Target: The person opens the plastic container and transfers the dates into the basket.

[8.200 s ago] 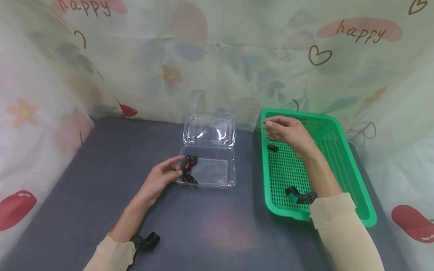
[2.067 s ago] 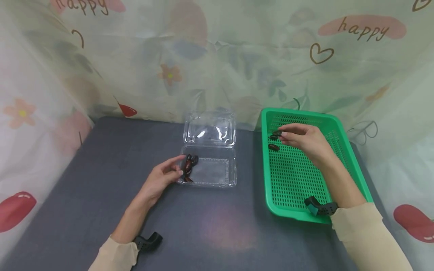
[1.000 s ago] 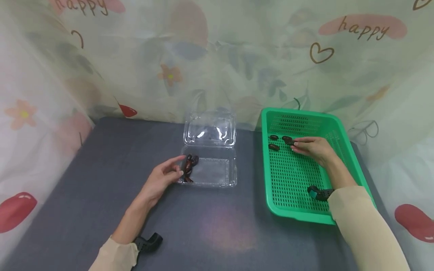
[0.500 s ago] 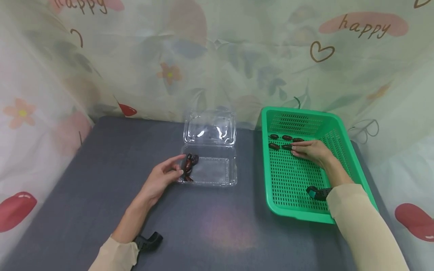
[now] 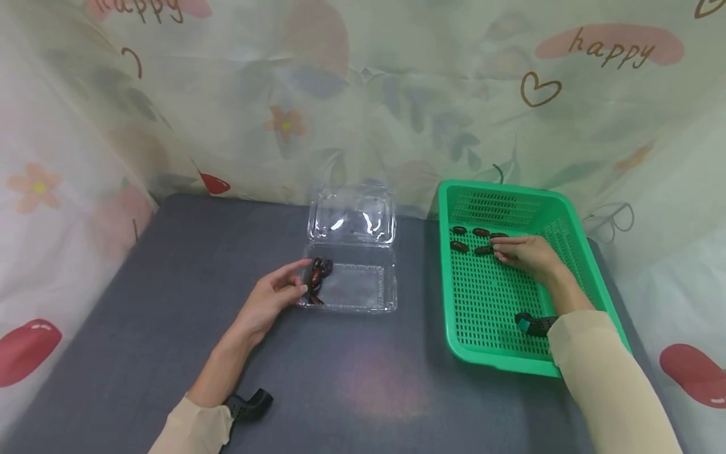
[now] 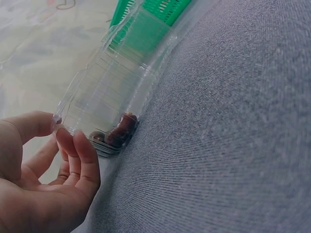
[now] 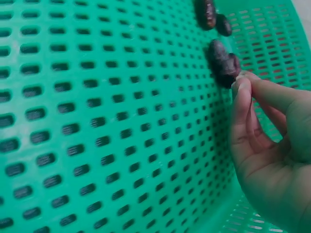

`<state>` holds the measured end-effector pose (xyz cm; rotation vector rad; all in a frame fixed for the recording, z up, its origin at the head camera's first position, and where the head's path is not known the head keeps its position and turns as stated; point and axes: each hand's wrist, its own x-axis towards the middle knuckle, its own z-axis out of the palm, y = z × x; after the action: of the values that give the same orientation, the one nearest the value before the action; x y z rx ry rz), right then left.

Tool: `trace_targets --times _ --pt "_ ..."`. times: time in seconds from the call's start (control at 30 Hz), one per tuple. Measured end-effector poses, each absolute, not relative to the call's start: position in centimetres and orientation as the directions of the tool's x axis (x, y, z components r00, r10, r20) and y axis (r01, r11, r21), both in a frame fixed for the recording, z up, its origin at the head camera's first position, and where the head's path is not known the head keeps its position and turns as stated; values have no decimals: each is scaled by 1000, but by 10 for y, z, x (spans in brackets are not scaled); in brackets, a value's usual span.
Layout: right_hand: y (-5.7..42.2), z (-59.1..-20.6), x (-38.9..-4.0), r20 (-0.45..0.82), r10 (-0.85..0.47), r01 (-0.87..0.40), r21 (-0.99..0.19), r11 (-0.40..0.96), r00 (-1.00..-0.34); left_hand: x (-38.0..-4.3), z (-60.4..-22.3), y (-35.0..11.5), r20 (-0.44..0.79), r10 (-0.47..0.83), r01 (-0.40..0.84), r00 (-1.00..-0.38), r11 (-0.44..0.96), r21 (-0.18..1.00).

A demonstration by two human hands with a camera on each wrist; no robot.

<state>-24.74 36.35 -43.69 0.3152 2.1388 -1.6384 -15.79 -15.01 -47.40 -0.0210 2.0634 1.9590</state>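
Fingertips [image 7: 242, 88] of the right hand [image 5: 533, 255] are drawn narrowly together, and we see them pinch one end of a dark brown fruit [image 5: 484, 251] down by the perforated floor of the green basket [image 5: 488, 296]. Near it, toward the basket's far left corner, we count four more fruits [image 5: 459, 246]: three in a far row, the third partly behind the fingers, and one in a nearer row. Well to the left, we find the thumb and fingers of the left hand [image 5: 268, 301] holding the left edge of a clear container [image 5: 354, 287], whose hinged lid [image 5: 351, 217] stands open behind it. Several glossy fruits [image 5: 316, 277] cluster inside against that held side; we cannot tell exactly how many. Basket and container sit apart on grey cloth [image 5: 368, 372].
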Motion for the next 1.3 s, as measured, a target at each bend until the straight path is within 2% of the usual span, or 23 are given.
trace_targets --times 0.43,0.6,1.13,1.3 --pt "355 -409 -247 -381 -90 357 -911 205 -920 -158 -475 -150 -211 207 -204 -955 55 977" --pt "340 -393 -245 -328 -67 304 -923 236 -942 -157 -475 -151 -214 200 -205 -956 63 977" --pt "285 -353 -219 -178 -139 176 -984 26 -974 -157 -472 -152 -231 208 -215 -950 95 972" --pt "268 -344 -212 -139 -186 134 -990 39 -973 -160 -472 -151 -225 223 -211 -948 87 974"
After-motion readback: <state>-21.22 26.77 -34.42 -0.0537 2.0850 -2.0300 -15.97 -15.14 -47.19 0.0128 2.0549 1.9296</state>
